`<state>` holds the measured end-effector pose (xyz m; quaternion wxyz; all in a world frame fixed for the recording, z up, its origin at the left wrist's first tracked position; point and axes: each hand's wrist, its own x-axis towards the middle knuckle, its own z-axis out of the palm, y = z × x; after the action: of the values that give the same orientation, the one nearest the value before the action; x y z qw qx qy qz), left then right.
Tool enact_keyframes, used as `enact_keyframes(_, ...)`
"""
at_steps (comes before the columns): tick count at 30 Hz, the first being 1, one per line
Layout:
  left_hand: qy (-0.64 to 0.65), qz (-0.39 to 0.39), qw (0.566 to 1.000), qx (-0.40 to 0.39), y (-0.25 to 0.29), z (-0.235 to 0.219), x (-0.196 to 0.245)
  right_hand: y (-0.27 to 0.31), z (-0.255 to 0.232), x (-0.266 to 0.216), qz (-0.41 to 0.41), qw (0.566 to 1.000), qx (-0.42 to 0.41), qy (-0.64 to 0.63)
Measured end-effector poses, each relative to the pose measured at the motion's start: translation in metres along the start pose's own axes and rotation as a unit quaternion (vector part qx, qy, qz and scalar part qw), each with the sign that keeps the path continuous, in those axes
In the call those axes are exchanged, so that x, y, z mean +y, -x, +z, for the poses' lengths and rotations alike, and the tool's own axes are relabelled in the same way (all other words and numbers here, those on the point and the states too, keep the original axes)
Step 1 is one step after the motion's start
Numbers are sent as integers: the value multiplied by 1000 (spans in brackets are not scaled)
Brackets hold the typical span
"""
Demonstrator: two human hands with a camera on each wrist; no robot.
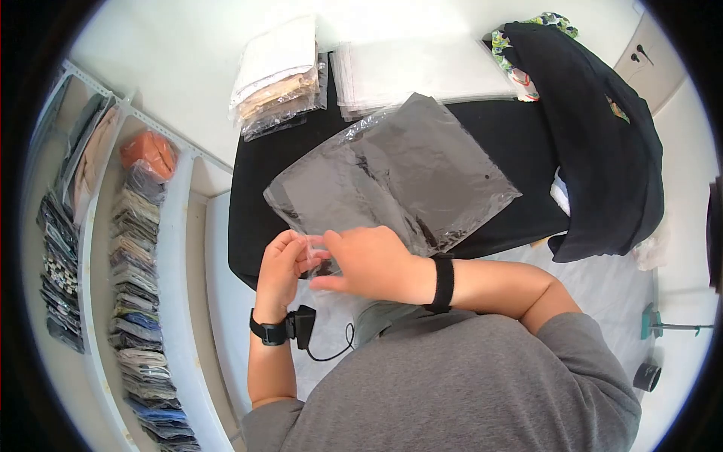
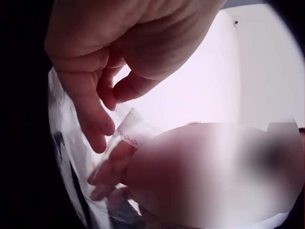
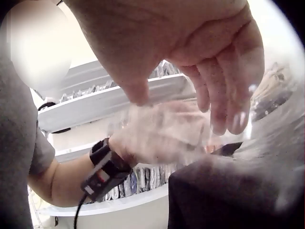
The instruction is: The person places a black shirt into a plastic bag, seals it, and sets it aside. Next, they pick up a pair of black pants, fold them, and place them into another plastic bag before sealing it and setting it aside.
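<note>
A clear plastic bag (image 1: 324, 181) with dark folded fabric inside lies slanted on the black-covered table, its near corner drawn over the front edge. At that corner the left hand (image 1: 279, 275) has its fingers bent and appears to pinch the film; in the left wrist view the left hand (image 2: 128, 52) is beside a loose flap (image 2: 136, 130) with small red print. Close on the right, the right hand (image 1: 380, 264) touches the film with fingers extended. The right wrist view shows the right hand (image 3: 190, 57) with fingers straight, and the left hand (image 3: 152, 133) blurred behind the film.
Packed garments (image 1: 277, 75) are stacked at the table's back left, beside a pile of clear bags (image 1: 422, 71). Black cloth (image 1: 595, 135) is heaped at the right end. Shelves with many bagged clothes (image 1: 139, 301) stand on the left.
</note>
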<state>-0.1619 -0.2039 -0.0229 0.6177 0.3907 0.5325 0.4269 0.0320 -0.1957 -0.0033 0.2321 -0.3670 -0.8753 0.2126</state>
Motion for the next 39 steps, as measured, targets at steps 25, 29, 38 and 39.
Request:
enact_keyframes(25,-478,352,759,-266,-56,56,16,28,-40,-13,-227,973,39,-23)
enact_keyframes(29,-627,373,635,-255,-104,77,7,43,-48,10,-218,973,-1,-79)
enact_keyframes(38,-704,286,633,-148,-123,96,15,115,-80,151,142,934,272,181)
enact_keyframes(39,-695,261,657,-130,-124,95,13,120,-77,160,190,936,259,145)
